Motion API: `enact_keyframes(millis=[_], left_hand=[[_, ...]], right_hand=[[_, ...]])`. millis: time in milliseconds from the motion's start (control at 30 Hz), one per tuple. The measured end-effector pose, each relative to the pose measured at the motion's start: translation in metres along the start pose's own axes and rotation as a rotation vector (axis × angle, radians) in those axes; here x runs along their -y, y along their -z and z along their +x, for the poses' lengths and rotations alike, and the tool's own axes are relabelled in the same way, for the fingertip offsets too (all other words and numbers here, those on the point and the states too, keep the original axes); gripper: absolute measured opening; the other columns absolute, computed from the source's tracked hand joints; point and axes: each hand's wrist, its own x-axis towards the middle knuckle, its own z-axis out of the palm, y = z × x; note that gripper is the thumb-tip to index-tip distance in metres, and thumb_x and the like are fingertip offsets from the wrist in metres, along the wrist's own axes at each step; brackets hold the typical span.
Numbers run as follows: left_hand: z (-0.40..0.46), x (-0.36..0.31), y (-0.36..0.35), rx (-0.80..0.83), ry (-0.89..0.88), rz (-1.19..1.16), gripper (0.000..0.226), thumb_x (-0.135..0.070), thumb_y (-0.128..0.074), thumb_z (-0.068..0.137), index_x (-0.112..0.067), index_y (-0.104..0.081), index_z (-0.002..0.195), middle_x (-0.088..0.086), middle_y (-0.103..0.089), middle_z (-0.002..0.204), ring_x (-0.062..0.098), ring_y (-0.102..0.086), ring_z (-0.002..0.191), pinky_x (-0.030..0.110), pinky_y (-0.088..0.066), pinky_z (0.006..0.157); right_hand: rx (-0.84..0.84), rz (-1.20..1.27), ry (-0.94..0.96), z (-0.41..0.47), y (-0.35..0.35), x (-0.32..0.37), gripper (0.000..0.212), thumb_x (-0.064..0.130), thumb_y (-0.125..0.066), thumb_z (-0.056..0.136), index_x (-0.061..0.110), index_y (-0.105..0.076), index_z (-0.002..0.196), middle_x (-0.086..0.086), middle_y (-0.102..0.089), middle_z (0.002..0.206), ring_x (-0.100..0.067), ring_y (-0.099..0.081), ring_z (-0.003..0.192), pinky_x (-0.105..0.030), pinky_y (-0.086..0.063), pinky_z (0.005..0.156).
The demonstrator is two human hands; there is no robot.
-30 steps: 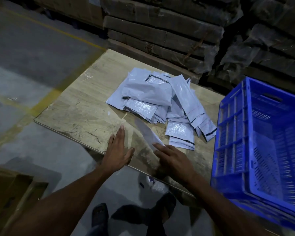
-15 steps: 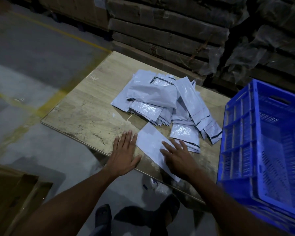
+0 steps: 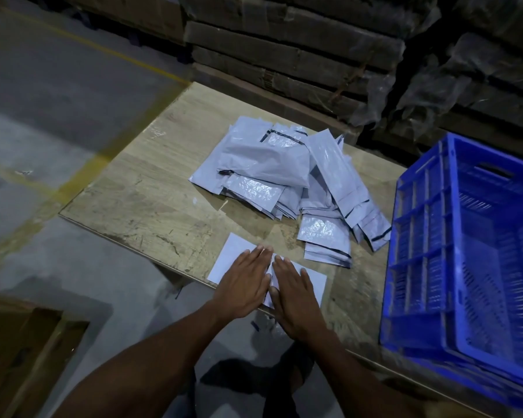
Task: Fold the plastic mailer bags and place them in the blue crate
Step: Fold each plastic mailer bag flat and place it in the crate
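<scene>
One grey plastic mailer bag (image 3: 231,257) lies flat at the near edge of the wooden table (image 3: 151,191). My left hand (image 3: 245,283) and my right hand (image 3: 293,292) press flat on it side by side, fingers straight, thumbs almost touching. Beyond them a loose pile of several grey mailer bags (image 3: 284,173) with black seal strips spreads across the middle of the table. The blue crate (image 3: 465,267) stands on the table's right end, with nothing visible inside it.
Stacks of wrapped cardboard (image 3: 284,49) rise behind the table. A concrete floor with yellow lines (image 3: 73,176) lies to the left. A brown cardboard box (image 3: 21,351) sits at the lower left. My feet (image 3: 254,375) show below the table edge.
The mailer has been laid flat at the near edge. Both hands moved together onto its middle; earlier the left hand rested on the bare table beside it.
</scene>
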Motion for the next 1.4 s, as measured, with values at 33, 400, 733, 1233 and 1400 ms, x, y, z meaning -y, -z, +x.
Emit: enact_keyframes(millis=[33,400,733,1233,1400], left_hand=[[0.001,0.001,0.001,0.016,-0.015,0.050,0.061,-0.036,-0.015,0.112,-0.003,-0.042,0.155,0.011,-0.044,0.160,0.025,-0.039,0.150,0.044,-0.031,0.121],[-0.004,0.015,0.009,0.168,0.014,0.244,0.063,-0.055,-0.015,0.109,-0.027,-0.021,0.165,-0.002,-0.014,0.173,0.031,-0.010,0.159,0.051,-0.014,0.127],[-0.021,0.044,0.028,0.195,0.127,0.307,0.073,-0.068,-0.013,0.105,-0.030,-0.008,0.166,-0.001,0.005,0.174,0.035,0.011,0.159,0.051,-0.001,0.126],[-0.016,0.038,0.038,0.316,0.187,0.278,0.092,-0.078,0.026,0.082,-0.033,0.019,0.162,0.005,0.034,0.166,0.035,0.034,0.151,0.050,0.014,0.122],[-0.007,0.041,0.038,0.361,0.204,0.263,0.097,-0.081,0.028,0.075,-0.037,0.020,0.161,-0.001,0.035,0.166,0.035,0.033,0.151,0.059,0.008,0.123]], right_hand=[[0.006,-0.049,-0.001,-0.001,0.000,0.002,0.059,0.046,-0.012,0.109,0.019,-0.017,0.161,0.005,-0.010,0.169,-0.012,-0.004,0.155,-0.045,-0.006,0.124],[0.111,-0.249,-0.186,-0.026,0.007,-0.016,0.071,0.068,-0.012,0.102,0.034,0.005,0.161,0.001,0.010,0.169,-0.021,0.016,0.154,-0.054,0.005,0.123],[0.114,-0.225,-0.301,-0.038,0.012,-0.020,0.076,0.075,-0.009,0.097,0.036,0.016,0.158,-0.002,0.028,0.165,-0.023,0.025,0.151,-0.051,0.013,0.121],[0.076,-0.268,-0.119,-0.022,0.002,-0.012,0.068,0.069,-0.010,0.101,0.038,0.007,0.160,0.010,0.020,0.166,-0.023,0.018,0.154,-0.065,0.006,0.119],[0.024,-0.247,-0.038,-0.023,0.009,-0.014,0.071,0.064,-0.030,0.101,0.028,-0.018,0.160,-0.003,0.003,0.169,-0.030,0.008,0.155,-0.065,0.002,0.118]])
